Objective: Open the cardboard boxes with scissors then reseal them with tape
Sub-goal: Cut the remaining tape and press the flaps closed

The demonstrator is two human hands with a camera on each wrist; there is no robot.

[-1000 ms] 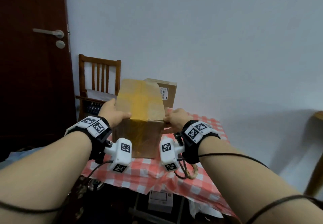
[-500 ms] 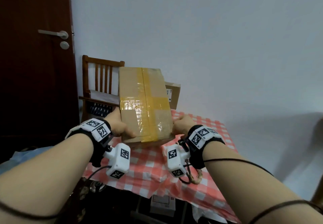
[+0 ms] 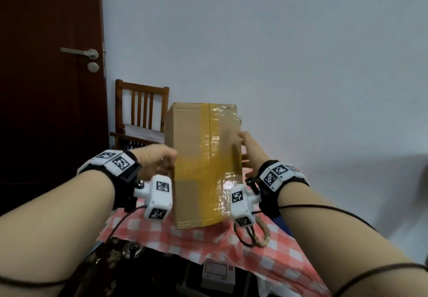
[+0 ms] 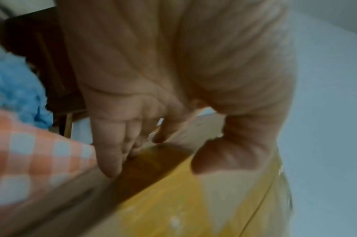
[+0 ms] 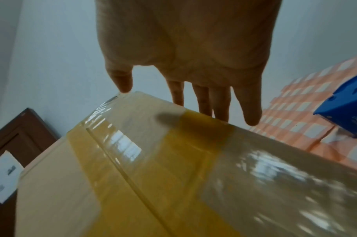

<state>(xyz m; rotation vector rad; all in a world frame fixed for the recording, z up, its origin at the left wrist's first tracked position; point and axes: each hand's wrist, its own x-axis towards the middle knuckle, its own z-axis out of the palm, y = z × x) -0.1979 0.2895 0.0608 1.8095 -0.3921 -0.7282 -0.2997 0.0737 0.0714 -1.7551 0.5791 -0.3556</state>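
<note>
Your surface [image 3: 231,250] draped in a red-and-white checked cloth, your tall brown cardboard box [image 3: 196,192] banded with yellowish tape standing on end on it, a blue box [image 5: 344,109] on the cloth at your right.
</note>
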